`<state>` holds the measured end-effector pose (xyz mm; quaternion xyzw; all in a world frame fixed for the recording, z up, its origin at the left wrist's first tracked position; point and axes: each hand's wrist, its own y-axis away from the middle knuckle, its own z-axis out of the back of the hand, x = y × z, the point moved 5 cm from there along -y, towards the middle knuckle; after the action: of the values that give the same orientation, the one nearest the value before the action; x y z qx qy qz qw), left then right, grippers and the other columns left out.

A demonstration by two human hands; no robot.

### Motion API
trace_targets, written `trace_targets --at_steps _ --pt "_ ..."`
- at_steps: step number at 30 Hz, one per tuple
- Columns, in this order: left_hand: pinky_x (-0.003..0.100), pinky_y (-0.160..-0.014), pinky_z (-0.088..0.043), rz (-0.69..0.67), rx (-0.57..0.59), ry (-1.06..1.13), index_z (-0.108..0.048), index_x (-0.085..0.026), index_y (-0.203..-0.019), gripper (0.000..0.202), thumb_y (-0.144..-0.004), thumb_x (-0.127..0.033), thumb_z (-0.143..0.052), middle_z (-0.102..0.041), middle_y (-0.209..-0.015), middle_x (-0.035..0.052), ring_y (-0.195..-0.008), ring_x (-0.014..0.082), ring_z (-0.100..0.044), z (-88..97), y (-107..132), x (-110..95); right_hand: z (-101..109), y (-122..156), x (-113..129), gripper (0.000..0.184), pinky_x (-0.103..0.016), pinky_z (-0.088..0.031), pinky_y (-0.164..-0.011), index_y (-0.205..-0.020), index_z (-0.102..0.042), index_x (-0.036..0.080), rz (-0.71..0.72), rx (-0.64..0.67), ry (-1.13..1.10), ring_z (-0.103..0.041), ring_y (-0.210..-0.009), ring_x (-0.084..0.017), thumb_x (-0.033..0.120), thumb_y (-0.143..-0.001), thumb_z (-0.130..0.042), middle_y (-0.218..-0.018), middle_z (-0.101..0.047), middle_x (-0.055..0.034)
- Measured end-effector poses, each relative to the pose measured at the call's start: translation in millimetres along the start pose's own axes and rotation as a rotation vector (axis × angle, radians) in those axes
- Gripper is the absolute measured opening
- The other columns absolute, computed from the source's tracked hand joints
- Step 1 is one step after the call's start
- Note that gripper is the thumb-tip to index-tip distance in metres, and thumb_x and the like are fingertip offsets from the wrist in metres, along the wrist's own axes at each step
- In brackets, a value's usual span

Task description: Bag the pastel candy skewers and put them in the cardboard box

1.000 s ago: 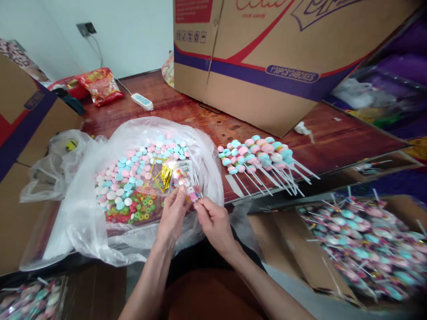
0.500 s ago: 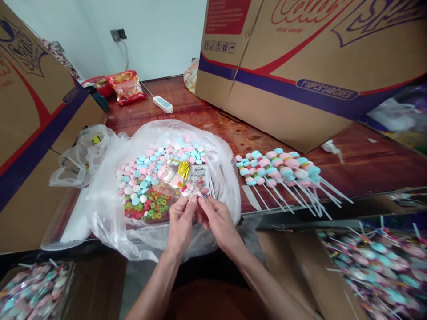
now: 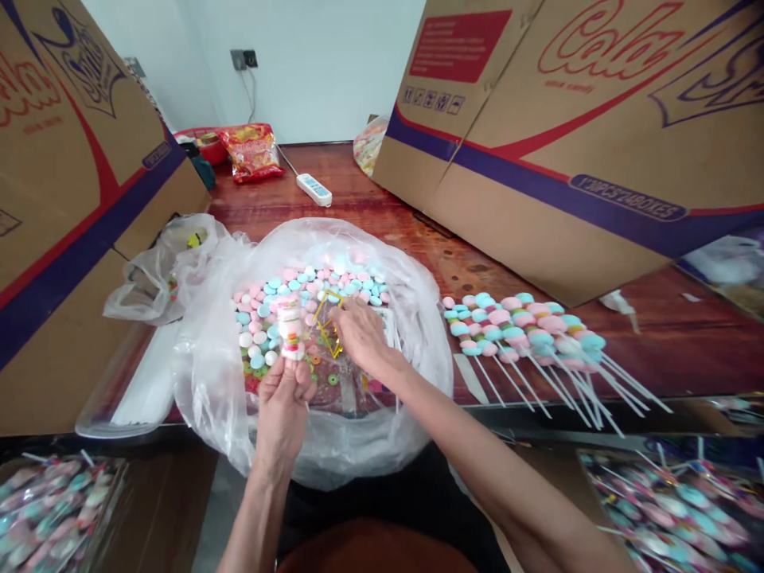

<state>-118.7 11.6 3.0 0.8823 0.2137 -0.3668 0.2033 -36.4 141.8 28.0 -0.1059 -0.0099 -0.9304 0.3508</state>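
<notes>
My left hand [image 3: 285,398] is closed, pinching the lower end of a candy stick in a clear printed wrapper [image 3: 290,322], held upright. My right hand [image 3: 363,334] reaches over the middle of the plastic bag, its fingers bent and pressed together at the gold twist ties [image 3: 327,306]. The fingertips are partly hidden by the hand itself. Around both hands lie pink, blue and white marshmallows [image 3: 258,305] and, lower down, ring-shaped gummies [image 3: 332,380], partly covered by the hands and clear film. A white plastic bag [image 3: 203,382] is spread open around these sweets.
Marshmallow skewers [image 3: 525,326] with white sticks lie at the right. Two large cardboard boxes [image 3: 507,215] flank the table. A white power strip [image 3: 313,189] and red snack packet [image 3: 254,151] sit behind. Boxes of wrapped sticks [image 3: 686,509] stand low on either side.
My hands were together at the wrapper's end; they have parted. The left moved left, keeping the wrapped candy stick, and the right moved up to the gold twist ties. The view has shifted left.
</notes>
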Motion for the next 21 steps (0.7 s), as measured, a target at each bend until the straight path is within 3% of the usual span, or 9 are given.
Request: trace_targets --at_steps 6,9,11,13,16,19,21 --pt "0.016 -0.048 -0.028 0.055 -0.062 -0.097 -0.058 -0.015 -0.074 0.031 -0.069 -0.033 -0.083 -0.050 -0.064 -0.0037 -0.051 0.0034 -0.032 4.4 -3.1 8.0 -25.5 -27.5 1.2 0.024 -0.035 -0.038 -0.080 -0.096 -0.063 0.017 0.276 -0.003 0.038 -0.053 -0.094 -0.023 0.010 -0.096 -0.039 -0.101 -0.062 -0.0106" --pt "0.016 -0.049 -0.030 0.034 -0.075 -0.099 -0.056 -0.017 -0.076 0.031 -0.070 -0.032 -0.082 -0.053 -0.064 -0.0036 -0.051 0.0037 -0.033 5.8 -3.4 6.8 -26.1 -29.2 -1.6 0.024 -0.034 -0.038 -0.076 -0.091 -0.057 0.016 0.309 -0.059 0.014 -0.052 -0.086 -0.022 0.005 -0.094 -0.036 -0.094 -0.061 -0.0100" --pt "0.016 -0.049 -0.031 0.037 -0.082 -0.067 -0.054 -0.017 -0.075 0.033 -0.068 -0.031 -0.083 -0.054 -0.064 -0.0039 -0.050 0.0035 -0.033 5.9 -4.1 6.5 -22.2 -29.7 -5.9 0.021 -0.033 -0.038 -0.072 -0.092 -0.054 0.016 0.248 -0.129 -0.037 -0.052 -0.081 -0.022 0.005 -0.093 -0.036 -0.091 -0.061 -0.0102" --pt "0.016 -0.050 -0.032 0.049 -0.084 -0.054 -0.054 -0.018 -0.076 0.035 -0.066 -0.031 -0.084 -0.055 -0.065 -0.0038 -0.051 0.0035 -0.036 4.8 -5.2 6.5 -13.4 -26.0 -10.2 0.017 -0.031 -0.038 -0.069 -0.094 -0.051 0.018 0.156 -0.244 -0.236 -0.053 -0.075 -0.020 0.009 -0.093 -0.036 -0.086 -0.061 -0.0075" --pt "0.016 -0.049 -0.032 0.050 -0.072 -0.073 -0.056 -0.018 -0.079 0.034 -0.067 -0.034 -0.084 -0.056 -0.066 -0.0035 -0.050 0.0033 -0.037 0.6 -7.3 6.5 2.1 -6.5 -11.3 0.012 -0.026 -0.040 -0.065 -0.091 -0.048 0.022 0.084 -0.415 -0.760 -0.053 -0.064 -0.015 0.018 -0.096 -0.038 -0.072 -0.056 0.0007" --pt "0.016 -0.046 -0.025 0.062 -0.036 -0.082 -0.056 -0.017 -0.081 0.032 -0.070 -0.034 -0.081 -0.056 -0.068 -0.0035 -0.048 0.0018 -0.031 -5.2 -8.5 10.8 7.7 23.9 -2.9 0.011 -0.022 -0.039 -0.058 -0.089 -0.048 0.023 0.038 -0.391 -1.125 -0.050 -0.057 -0.012 0.024 -0.097 -0.042 -0.067 -0.054 0.0040" --pt "0.017 -0.045 -0.022 0.051 -0.020 -0.118 -0.056 -0.017 -0.082 0.029 -0.074 -0.035 -0.078 -0.054 -0.069 -0.0037 -0.048 0.0018 -0.028 -8.0 -8.2 15.4 7.1 45.2 4.1 0.010 -0.022 -0.039 -0.056 -0.088 -0.051 0.022 0.018 -0.321 -1.202 -0.049 -0.055 -0.011 0.024 -0.096 -0.045 -0.069 -0.057 0.0037"
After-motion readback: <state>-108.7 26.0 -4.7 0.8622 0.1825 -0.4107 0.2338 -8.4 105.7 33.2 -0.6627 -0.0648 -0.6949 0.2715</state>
